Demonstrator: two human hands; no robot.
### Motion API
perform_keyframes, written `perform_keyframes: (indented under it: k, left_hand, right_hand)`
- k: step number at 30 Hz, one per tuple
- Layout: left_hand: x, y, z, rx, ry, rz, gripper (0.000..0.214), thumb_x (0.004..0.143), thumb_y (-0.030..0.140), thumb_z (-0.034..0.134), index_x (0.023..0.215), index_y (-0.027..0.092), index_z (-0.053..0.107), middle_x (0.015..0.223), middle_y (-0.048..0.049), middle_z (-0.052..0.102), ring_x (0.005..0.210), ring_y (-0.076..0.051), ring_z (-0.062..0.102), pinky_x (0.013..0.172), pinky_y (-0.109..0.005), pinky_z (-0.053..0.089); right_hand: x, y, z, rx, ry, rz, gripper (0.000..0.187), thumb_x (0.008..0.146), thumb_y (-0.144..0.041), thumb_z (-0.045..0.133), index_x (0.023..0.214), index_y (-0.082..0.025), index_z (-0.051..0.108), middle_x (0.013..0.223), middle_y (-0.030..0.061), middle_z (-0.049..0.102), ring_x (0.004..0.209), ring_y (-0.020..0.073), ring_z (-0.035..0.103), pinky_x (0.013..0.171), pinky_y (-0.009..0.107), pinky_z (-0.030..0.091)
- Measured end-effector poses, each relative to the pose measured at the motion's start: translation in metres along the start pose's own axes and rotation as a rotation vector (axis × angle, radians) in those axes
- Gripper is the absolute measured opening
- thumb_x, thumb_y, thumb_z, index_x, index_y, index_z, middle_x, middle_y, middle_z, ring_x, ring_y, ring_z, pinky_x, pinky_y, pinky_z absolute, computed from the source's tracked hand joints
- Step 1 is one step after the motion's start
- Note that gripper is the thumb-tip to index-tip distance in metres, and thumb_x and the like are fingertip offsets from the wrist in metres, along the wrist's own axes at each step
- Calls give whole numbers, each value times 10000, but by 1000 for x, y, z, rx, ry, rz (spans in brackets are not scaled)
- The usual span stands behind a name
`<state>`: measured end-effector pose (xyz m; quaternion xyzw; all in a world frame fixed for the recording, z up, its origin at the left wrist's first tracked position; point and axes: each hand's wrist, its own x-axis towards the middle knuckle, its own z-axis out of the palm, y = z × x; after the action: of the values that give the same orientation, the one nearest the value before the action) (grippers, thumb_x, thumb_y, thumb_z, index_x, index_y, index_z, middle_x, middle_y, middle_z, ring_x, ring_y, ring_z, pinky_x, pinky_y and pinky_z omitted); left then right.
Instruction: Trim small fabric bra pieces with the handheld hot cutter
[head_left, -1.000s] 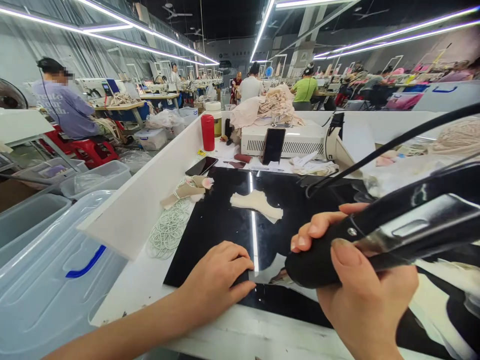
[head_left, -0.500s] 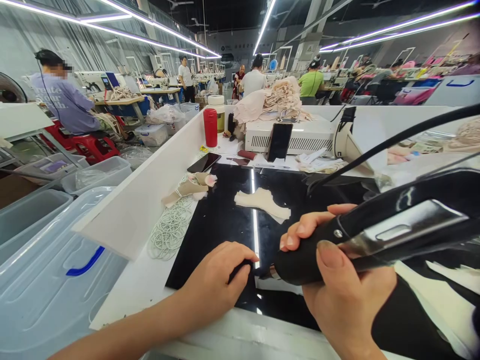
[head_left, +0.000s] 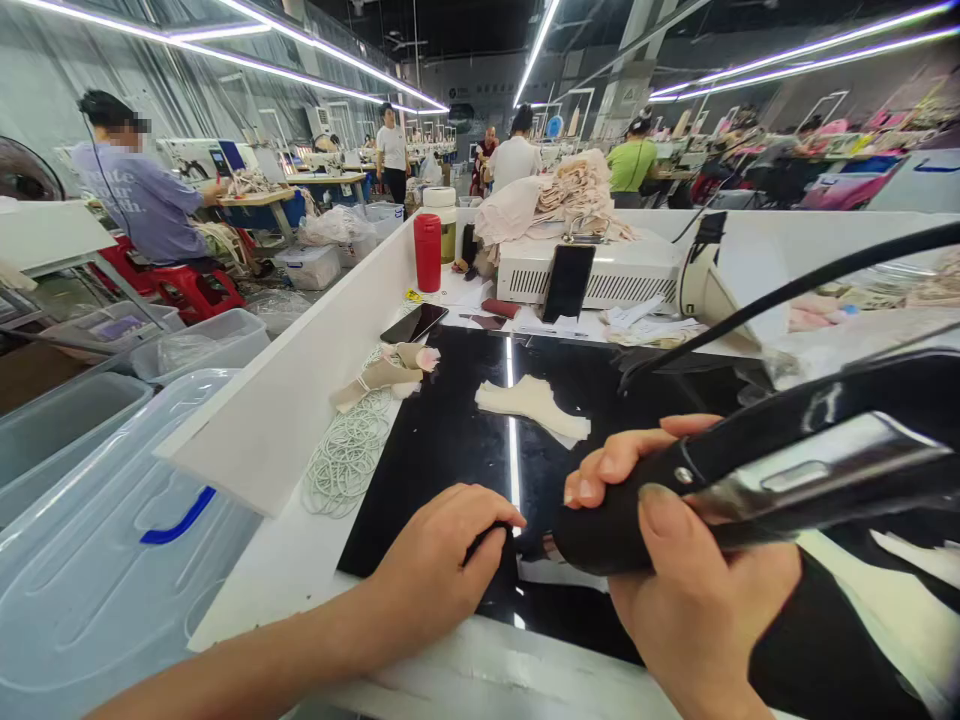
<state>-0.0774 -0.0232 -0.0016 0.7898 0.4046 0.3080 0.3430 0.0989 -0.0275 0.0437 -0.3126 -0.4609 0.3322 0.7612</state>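
Observation:
My right hand [head_left: 697,590] is wrapped round a black, cabled hand tool [head_left: 757,470], whose tip points left and down at the black glossy work surface [head_left: 442,440]. My left hand [head_left: 442,555] rests on that surface with fingers curled, pinching a small dark piece I cannot make out, just left of the tool tip. A cream fabric piece [head_left: 534,402] lies further back on the black surface. White fabric lies under the tool at the right [head_left: 900,600].
A pile of white elastic loops [head_left: 346,452] and a cream fabric bundle [head_left: 382,372] lie left of the surface by the white divider [head_left: 300,380]. Behind: a phone [head_left: 413,322], red bottle [head_left: 428,252], white machine [head_left: 615,272]. Plastic bins [head_left: 112,540] stand left. Other people work in the background.
The tool tip and my right hand have shifted left toward my left hand. My left hand's fingers have curled closer to the tip. The view has drifted slightly.

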Motion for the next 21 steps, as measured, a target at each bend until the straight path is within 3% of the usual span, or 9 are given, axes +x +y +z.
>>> perform_keyframes:
  k: [14,21]
  left_hand:
    - [1,-2,1,32,2,33,269,999,58,516,1106,237,687,1111,7,750,1051,-168,672,984,-304,519]
    - [0,-13,1,155,-37,152,338,984,32,498,1048,254,745,1193,-12,735,1102,-181,683,1004,-316,546]
  right_hand:
    - [-6,-3,-1,-6,-14,2,313,940,-302,824,1177,-255,624,826,-18,664,644,171,655,611,337,597]
    - [-5,-1,-2,-2,-8,9,319,959,-274,799,1208,-269,600,861,-27,674,651,157,671,598,314,592]
